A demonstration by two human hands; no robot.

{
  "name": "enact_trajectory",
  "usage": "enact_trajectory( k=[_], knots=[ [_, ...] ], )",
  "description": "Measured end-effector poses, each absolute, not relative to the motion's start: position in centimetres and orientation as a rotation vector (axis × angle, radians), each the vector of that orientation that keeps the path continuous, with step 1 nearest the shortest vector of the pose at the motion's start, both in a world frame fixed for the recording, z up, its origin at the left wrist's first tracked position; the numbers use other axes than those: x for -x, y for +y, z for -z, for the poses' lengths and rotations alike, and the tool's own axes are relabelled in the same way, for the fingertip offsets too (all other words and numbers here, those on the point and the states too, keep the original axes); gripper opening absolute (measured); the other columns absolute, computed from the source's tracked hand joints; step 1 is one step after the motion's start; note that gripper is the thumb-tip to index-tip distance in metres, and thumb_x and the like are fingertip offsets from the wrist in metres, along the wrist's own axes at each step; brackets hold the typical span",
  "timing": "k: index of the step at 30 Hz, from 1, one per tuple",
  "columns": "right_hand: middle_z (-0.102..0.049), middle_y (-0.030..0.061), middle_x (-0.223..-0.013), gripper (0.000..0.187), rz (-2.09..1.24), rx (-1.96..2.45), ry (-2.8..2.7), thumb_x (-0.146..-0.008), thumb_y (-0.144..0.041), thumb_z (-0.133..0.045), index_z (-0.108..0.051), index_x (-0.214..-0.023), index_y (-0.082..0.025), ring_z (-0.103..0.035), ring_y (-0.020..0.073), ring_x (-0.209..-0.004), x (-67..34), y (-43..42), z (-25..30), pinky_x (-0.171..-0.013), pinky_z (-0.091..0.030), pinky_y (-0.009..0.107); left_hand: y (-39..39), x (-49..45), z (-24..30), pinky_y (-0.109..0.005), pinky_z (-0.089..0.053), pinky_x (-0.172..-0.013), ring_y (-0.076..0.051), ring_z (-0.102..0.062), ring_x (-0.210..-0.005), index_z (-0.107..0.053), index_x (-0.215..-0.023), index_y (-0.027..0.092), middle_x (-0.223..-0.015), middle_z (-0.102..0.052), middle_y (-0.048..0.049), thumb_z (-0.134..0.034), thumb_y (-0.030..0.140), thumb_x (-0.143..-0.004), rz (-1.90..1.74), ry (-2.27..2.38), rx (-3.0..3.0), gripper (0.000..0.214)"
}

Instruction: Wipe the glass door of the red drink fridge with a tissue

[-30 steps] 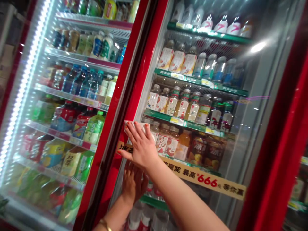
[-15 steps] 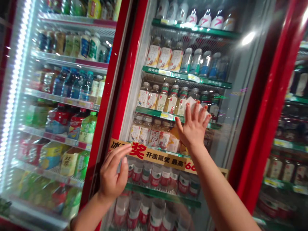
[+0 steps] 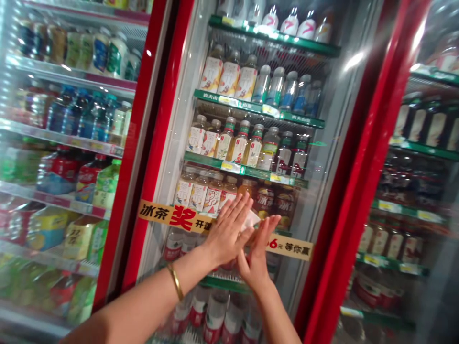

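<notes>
My left hand (image 3: 226, 231), with a gold bracelet at the wrist, reaches over the yellow printed strip (image 3: 293, 248) across the glass door (image 3: 304, 143). Its fingers lie straight and close together against a white tissue (image 3: 252, 218). The tissue pokes out between its forefinger and thumb; the rest is hidden behind the fingers. Just to the right, my right hand (image 3: 255, 255) is raised beside it with fingers stretched out. The two hands meet or overlap near the thumbs, and I cannot tell whether the right one also touches the tissue.
Behind the glass, bottled drinks (image 3: 236, 143) stand on green-edged shelves (image 3: 247, 169). Red door frames (image 3: 163, 105) flank this door. A lit fridge with coloured bottles (image 3: 82, 114) is on the left, another fridge with dark bottles (image 3: 419, 119) on the right.
My right hand has come down from higher on the glass, where it pressed the tissue flat. My left hand has moved right to meet it. The view has shifted right.
</notes>
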State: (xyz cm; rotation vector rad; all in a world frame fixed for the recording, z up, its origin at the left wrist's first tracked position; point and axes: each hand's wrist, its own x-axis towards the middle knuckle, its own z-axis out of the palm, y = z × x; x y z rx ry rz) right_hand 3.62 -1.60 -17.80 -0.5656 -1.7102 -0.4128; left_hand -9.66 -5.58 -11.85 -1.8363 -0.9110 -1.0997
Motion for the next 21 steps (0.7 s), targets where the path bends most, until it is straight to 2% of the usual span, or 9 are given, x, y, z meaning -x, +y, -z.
enact_trajectory(
  k=[2, 5, 10, 12, 15, 16, 18, 19, 21],
  knots=[
    [0.006, 0.0168, -0.19, 0.091, 0.48, 0.58, -1.666, -0.104, -0.028, -0.046, 0.002, -0.18, -0.026, -0.001, 0.0423, -0.176, -7.3, -1.3, 17.8, -0.13, -0.034, 0.078, -4.8, 11.7, 12.7, -0.05, -0.014, -0.147, -0.02, -0.027, -0.173, -0.014, -0.178, 0.035, -0.181, -0.041, -0.0017, -0.052, 0.039, -0.109, 1.065, -0.991, 1.735, 0.079],
    [-0.01, 0.0135, -0.19, 0.083, 0.608, 0.7, -1.566, -0.105, -0.026, -0.05, -0.015, -0.18, -0.031, -0.011, 0.0431, -0.175, -11.8, 0.0, 19.3, -0.131, -0.03, 0.082, -5.4, 18.1, 13.5, -0.062, -0.004, -0.146, -0.027, -0.02, -0.175, -0.017, -0.178, 0.04, -0.181, -0.041, -0.0027, -0.056, 0.037, -0.108, 1.078, -1.056, 1.594, 0.08],
    [-0.029, 0.0115, -0.185, 0.082, 0.895, 0.813, -1.49, -0.105, -0.031, -0.054, -0.021, -0.18, -0.031, -0.029, 0.0418, -0.171, -12.7, 2.8, 23.3, -0.134, -0.026, 0.079, -6.3, 24.5, 11.7, -0.073, -0.015, -0.142, -0.039, -0.005, -0.177, -0.003, -0.179, 0.027, -0.189, -0.001, -0.0152, -0.05, 0.046, -0.109, 1.205, -1.345, 1.178, 0.087],
    [-0.04, 0.0096, -0.18, 0.081, 0.976, 0.795, -1.463, -0.103, -0.033, -0.06, -0.029, -0.178, -0.034, -0.036, 0.0412, -0.168, -12.4, 3.5, 24.2, -0.135, -0.025, 0.077, -5.7, 22.2, 12.7, -0.073, -0.017, -0.141, -0.04, -0.001, -0.177, -0.002, -0.179, 0.019, -0.188, 0.003, -0.0193, -0.05, 0.046, -0.109, 1.178, -1.349, 1.136, 0.089],
    [-0.05, 0.008, -0.174, 0.079, 0.994, 0.769, -1.444, -0.101, -0.035, -0.064, -0.036, -0.175, -0.037, -0.043, 0.041, -0.164, -12.6, 4.1, 24.7, -0.134, -0.029, 0.075, -5.2, 17.8, 17.5, -0.062, -0.017, -0.144, -0.034, -0.007, -0.177, -0.021, -0.177, 0.019, -0.188, -0.015, -0.0146, -0.053, 0.051, -0.106, 0.808, -1.066, 1.399, 0.084],
    [-0.052, 0.0074, -0.173, 0.078, 0.99, 0.763, -1.446, -0.101, -0.036, -0.064, -0.037, -0.174, -0.038, -0.045, 0.0409, -0.163, -12.8, 4.2, 24.7, -0.133, -0.031, 0.074, -5.5, 17.4, 19.3, -0.05, -0.016, -0.146, -0.024, -0.011, -0.177, -0.027, -0.176, 0.029, -0.188, -0.023, -0.0041, -0.052, 0.054, -0.106, 0.723, -0.985, 1.461, 0.079],
    [-0.052, 0.0068, -0.173, 0.077, 0.984, 0.758, -1.454, -0.101, -0.037, -0.064, -0.038, -0.174, -0.039, -0.046, 0.0407, -0.162, -13.1, 4.2, 24.7, -0.133, -0.031, 0.074, -6.6, 18.8, 21.8, -0.039, -0.013, -0.146, -0.015, -0.013, -0.176, -0.033, -0.174, 0.038, -0.186, -0.029, 0.0058, -0.052, 0.056, -0.106, 0.645, -0.917, 1.509, 0.073],
    [-0.051, 0.007, -0.174, 0.077, 0.988, 0.752, -1.457, -0.102, -0.038, -0.063, -0.038, -0.174, -0.038, -0.046, 0.0406, -0.163, -13.2, 4.3, 24.8, -0.134, -0.03, 0.074, -7.3, 20.5, 22.1, -0.039, -0.011, -0.146, -0.015, -0.012, -0.176, -0.032, -0.174, 0.036, -0.186, -0.026, 0.0048, -0.053, 0.056, -0.106, 0.646, -0.934, 1.499, 0.074],
    [-0.049, 0.0079, -0.175, 0.076, 1.003, 0.738, -1.459, -0.102, -0.038, -0.064, -0.04, -0.174, -0.034, -0.045, 0.0404, -0.164, -13.2, 4.2, 24.8, -0.135, -0.028, 0.073, -8.2, 23.9, 21.1, -0.046, -0.007, -0.147, -0.022, -0.007, -0.178, -0.025, -0.177, 0.024, -0.189, -0.016, -0.0066, -0.053, 0.05, -0.107, 0.719, -1.063, 1.417, 0.08]
  ],
)
